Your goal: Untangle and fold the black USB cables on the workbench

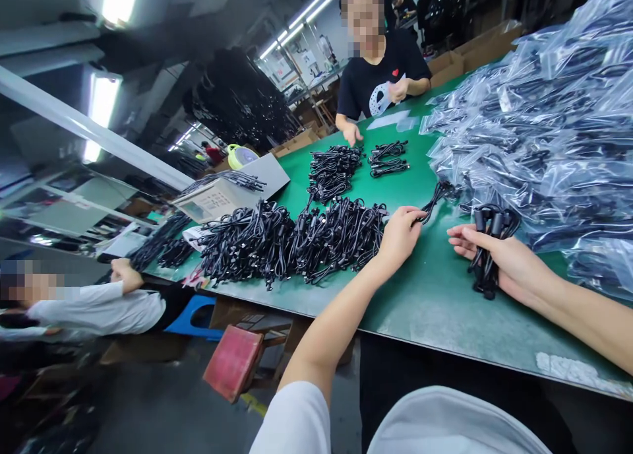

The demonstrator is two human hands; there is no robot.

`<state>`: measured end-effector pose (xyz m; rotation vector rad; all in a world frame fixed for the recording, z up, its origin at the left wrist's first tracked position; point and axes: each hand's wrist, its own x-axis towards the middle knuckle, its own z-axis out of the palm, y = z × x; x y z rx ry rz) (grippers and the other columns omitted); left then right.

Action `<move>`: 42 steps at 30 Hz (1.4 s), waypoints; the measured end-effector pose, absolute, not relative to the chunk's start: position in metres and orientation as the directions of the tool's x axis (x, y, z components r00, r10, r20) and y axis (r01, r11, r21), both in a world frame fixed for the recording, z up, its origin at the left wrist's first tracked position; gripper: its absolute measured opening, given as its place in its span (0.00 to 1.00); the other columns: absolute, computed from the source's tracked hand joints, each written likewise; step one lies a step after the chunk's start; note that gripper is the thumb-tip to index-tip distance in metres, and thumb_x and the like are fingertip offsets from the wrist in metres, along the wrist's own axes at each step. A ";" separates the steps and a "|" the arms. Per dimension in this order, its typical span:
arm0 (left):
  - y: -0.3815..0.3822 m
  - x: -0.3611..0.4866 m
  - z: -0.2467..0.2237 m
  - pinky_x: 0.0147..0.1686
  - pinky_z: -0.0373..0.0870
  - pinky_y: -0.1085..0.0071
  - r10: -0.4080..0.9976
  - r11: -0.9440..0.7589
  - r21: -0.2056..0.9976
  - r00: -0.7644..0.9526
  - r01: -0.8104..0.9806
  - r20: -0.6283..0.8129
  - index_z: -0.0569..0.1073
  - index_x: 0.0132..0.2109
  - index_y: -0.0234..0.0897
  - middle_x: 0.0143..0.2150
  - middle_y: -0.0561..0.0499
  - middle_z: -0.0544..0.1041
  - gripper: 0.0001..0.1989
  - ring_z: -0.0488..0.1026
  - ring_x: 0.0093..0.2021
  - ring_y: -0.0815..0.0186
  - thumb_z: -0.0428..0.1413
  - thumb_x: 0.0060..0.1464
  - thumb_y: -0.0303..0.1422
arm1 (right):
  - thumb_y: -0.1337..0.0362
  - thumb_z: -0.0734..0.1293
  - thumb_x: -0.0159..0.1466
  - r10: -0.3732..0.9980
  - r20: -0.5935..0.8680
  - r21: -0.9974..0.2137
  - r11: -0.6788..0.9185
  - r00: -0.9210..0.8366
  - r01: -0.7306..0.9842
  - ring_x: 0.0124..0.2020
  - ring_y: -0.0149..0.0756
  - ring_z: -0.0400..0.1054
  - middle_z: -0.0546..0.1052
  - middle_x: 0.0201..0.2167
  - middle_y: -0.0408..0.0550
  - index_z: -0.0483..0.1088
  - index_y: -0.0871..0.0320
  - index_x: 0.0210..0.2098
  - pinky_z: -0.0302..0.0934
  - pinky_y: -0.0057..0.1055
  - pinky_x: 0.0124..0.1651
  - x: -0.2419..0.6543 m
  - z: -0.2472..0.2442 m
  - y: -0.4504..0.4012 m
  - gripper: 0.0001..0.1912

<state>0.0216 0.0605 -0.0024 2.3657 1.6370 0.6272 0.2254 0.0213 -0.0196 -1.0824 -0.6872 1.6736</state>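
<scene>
My left hand (401, 235) is closed on one end of a bundled black cable (435, 200), which slants up and right above the green table. In my right hand (509, 259) rest several bundled black cables (487, 243), lying between the thumb and palm. The fingers of that hand curl under them and point left. Left of my left hand spreads a long heap of black cable bundles (277, 239). Beyond my right hand rises a large pile of clear plastic bags with black cables inside (554, 130).
A co-worker (380, 71) across the green table (420, 302) holds a white piece and reaches toward a smaller cable stack (333, 170). Two cable bundles (389, 158) lie beside it. A grey-white box (222, 193), a red stool (233, 361) and another person (99, 305) are at left.
</scene>
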 end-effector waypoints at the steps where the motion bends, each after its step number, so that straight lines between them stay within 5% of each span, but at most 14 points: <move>1: 0.052 0.025 -0.002 0.56 0.72 0.67 0.923 -0.376 0.469 0.278 0.799 0.266 0.76 0.54 0.35 0.56 0.41 0.75 0.14 0.74 0.55 0.63 0.51 0.65 0.26 | 0.60 0.75 0.62 0.941 -0.320 -0.829 -0.334 -0.110 -0.449 0.47 0.36 0.77 0.83 0.47 0.49 0.81 0.55 0.36 0.74 0.27 0.50 0.224 -0.019 0.020 0.06; 5: 0.007 0.036 0.006 0.54 0.74 0.64 0.910 -0.408 0.789 0.279 0.459 0.308 0.77 0.50 0.39 0.53 0.44 0.73 0.10 0.74 0.54 0.62 0.59 0.61 0.31 | 0.52 0.76 0.61 0.959 -0.249 -0.830 -0.284 -0.136 -0.481 0.50 0.39 0.76 0.83 0.47 0.46 0.79 0.52 0.38 0.71 0.35 0.56 0.222 -0.010 0.011 0.12; 9: -0.011 0.033 0.019 0.49 0.74 0.65 0.943 -0.141 0.958 0.329 0.249 0.053 0.75 0.43 0.37 0.46 0.46 0.75 0.09 0.75 0.47 0.64 0.59 0.62 0.38 | 0.47 0.77 0.59 0.951 -0.212 -0.871 -0.289 -0.225 -0.397 0.41 0.37 0.75 0.82 0.37 0.45 0.76 0.55 0.35 0.68 0.32 0.49 0.221 0.001 0.000 0.18; 13: 0.008 0.023 0.024 0.39 0.72 0.71 0.972 0.147 0.988 0.194 -0.057 -0.133 0.71 0.47 0.35 0.43 0.50 0.73 0.18 0.73 0.36 0.71 0.64 0.56 0.41 | 0.46 0.74 0.62 0.919 -0.199 -0.917 -0.297 -0.342 -0.267 0.35 0.33 0.70 0.78 0.32 0.41 0.72 0.54 0.34 0.65 0.29 0.42 0.224 0.002 -0.005 0.18; 18: 0.018 0.022 0.013 0.36 0.69 0.74 0.960 0.209 0.945 0.235 -0.251 -0.150 0.68 0.45 0.36 0.41 0.51 0.72 0.29 0.70 0.36 0.71 0.72 0.43 0.44 | 0.43 0.71 0.63 0.928 -0.138 -0.990 -0.121 -0.345 0.070 0.34 0.38 0.70 0.75 0.29 0.43 0.71 0.53 0.32 0.64 0.32 0.38 0.228 -0.001 -0.004 0.20; 23: 0.018 0.007 0.011 0.49 0.71 0.68 0.976 0.101 0.969 0.210 -0.224 -0.054 0.70 0.53 0.40 0.50 0.48 0.74 0.28 0.73 0.48 0.66 0.71 0.48 0.40 | 0.58 0.63 0.70 0.879 0.061 -0.874 0.277 -0.473 0.400 0.34 0.40 0.72 0.78 0.36 0.45 0.72 0.51 0.40 0.65 0.32 0.35 0.231 -0.002 -0.016 0.07; 28: 0.021 -0.014 0.017 0.57 0.69 0.64 0.843 0.047 0.993 0.538 -0.112 0.021 0.75 0.53 0.38 0.50 0.44 0.77 0.19 0.75 0.52 0.61 0.65 0.56 0.36 | 0.71 0.59 0.67 0.667 0.316 -0.579 0.699 -0.675 0.420 0.43 0.42 0.77 0.79 0.47 0.50 0.70 0.50 0.45 0.70 0.35 0.40 0.237 -0.002 -0.020 0.13; 35: 0.016 -0.020 0.029 0.54 0.70 0.66 0.858 0.009 1.000 0.514 -0.030 0.008 0.76 0.49 0.37 0.49 0.45 0.77 0.10 0.75 0.51 0.62 0.61 0.61 0.34 | 0.73 0.58 0.67 0.584 0.390 -0.346 0.809 -0.711 0.475 0.40 0.44 0.77 0.80 0.44 0.53 0.69 0.50 0.44 0.69 0.39 0.39 0.240 0.000 -0.015 0.14; 42: 0.017 -0.012 0.026 0.46 0.70 0.69 0.922 0.026 0.984 0.377 0.174 -0.092 0.78 0.42 0.36 0.42 0.48 0.80 0.10 0.75 0.42 0.65 0.63 0.58 0.38 | 0.73 0.57 0.67 0.606 0.349 -0.353 0.792 -0.715 0.498 0.42 0.44 0.76 0.80 0.46 0.52 0.70 0.52 0.46 0.66 0.39 0.40 0.240 -0.009 -0.019 0.15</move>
